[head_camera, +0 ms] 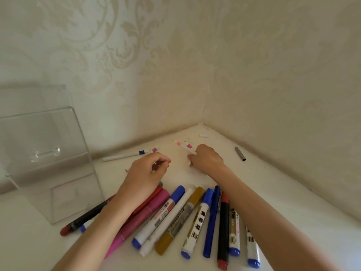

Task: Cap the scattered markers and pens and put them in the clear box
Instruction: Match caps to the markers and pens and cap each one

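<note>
White tabletop [263, 192]: both hands, left [148, 173] and right [207, 156], pinch thin pens [184, 146] beyond capped markers [175, 220], beside clear box [48, 153].

The box [58, 163] is clear, hard plastic, glossy, with bright glints along its edges and on its small clear handle [46, 154]. The table [273, 192] is white and matt, lightly speckled with dirt near the corner. The wallpaper [175, 65] is cream with a raised damask pattern that has a faint sheen against a duller ground. The markers [175, 218] look like smooth plastic: the blue caps [178, 191] and the pink barrel [140, 216] shine slightly, and several white barrels carry printed labels. The gold marker [181, 220] has a metallic finish. The grey cap [240, 153] lying apart looks like dull metal or plastic; which one cannot be told.
</note>
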The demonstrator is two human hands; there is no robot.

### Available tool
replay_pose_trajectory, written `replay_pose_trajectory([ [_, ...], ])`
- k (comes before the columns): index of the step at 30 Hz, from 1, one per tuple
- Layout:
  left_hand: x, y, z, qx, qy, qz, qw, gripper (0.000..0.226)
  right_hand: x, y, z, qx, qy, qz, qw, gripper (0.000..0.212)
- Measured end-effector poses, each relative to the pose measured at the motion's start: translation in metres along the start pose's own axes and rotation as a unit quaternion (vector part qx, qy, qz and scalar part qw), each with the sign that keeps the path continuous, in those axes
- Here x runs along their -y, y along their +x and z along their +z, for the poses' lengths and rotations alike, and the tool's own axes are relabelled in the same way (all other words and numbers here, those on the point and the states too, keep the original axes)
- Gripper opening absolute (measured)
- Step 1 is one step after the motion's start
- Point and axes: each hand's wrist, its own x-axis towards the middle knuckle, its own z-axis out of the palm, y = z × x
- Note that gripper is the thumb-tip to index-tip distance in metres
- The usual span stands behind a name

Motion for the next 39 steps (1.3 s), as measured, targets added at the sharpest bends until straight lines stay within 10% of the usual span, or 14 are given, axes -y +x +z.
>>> replay_pose_trajectory([
  [6,-0.002,-0.001,-0.002,-0.013,-0.050,-0.014,0.999,0.014,0.006,-0.030,-0.016,-0.042,0.096,-0.131,0.986,0.034],
  [10,-0.015,-0.004,-0.006,0.032,-0.264,-0.078,0.961,0.026,0.018,-0.076,-0.025,0.101,0.244,-0.249,0.932,0.036],
  [17,-0.023,-0.009,-0.005,0.075,-0.397,-0.085,0.911,0.026,0.014,-0.094,-0.018,0.224,0.350,-0.222,0.882,0.036],
  [32,-0.026,-0.012,-0.002,0.063,-0.407,-0.065,0.909,0.033,0.006,-0.100,-0.006,0.230,0.439,-0.202,0.845,0.038],
  [39,-0.020,-0.008,-0.006,0.012,-0.476,-0.083,0.875,0.029,-0.011,-0.086,-0.031,0.116,0.309,-0.193,0.924,0.028],
])
